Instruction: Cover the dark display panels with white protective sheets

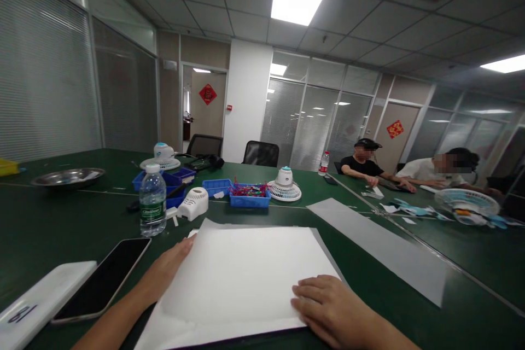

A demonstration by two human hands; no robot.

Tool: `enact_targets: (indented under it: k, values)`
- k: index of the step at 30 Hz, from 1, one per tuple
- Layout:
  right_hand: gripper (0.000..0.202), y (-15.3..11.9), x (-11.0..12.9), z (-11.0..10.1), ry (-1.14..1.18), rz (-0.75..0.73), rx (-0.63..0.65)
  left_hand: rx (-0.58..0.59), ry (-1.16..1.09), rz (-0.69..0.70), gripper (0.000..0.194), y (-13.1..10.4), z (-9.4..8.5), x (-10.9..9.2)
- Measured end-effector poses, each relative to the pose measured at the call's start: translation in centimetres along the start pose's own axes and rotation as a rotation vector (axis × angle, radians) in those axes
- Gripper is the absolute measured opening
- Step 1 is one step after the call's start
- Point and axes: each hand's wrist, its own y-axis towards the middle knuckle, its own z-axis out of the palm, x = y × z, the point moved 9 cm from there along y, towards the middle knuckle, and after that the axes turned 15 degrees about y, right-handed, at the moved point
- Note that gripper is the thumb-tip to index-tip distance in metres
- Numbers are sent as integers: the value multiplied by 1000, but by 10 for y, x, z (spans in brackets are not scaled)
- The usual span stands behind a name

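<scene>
A large white sheet of paper (246,273) lies in front of me on the green table, its left side curling up. Greyish sheet edges show beneath it at the top and right. My left hand (174,260) is at the paper's left edge, with the raised side covering part of its fingers. Whether those fingers pinch the sheet is hidden. On the lower right of the paper, my right hand (324,303) rests palm down, fingers stretched out and holding nothing.
A black-screened phone (104,279) and a white slab marked 18 (45,301) lie left. Beyond are a water bottle (153,202), a white plastic housing (194,203), a blue tray of wires (249,200) and a small fan (284,186). A grey strip (381,249) lies right; two people sit beyond.
</scene>
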Motion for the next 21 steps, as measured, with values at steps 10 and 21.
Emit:
enact_targets:
  k: [10, 21]
  values:
    - [44, -11, -24, -10, 85, -3, -19, 93, -92, -82, 81, 4, 4, 4]
    - [66, -223, -265, -34, -159, 1269, -235, 119, 188, 69, 83, -3, 16, -1]
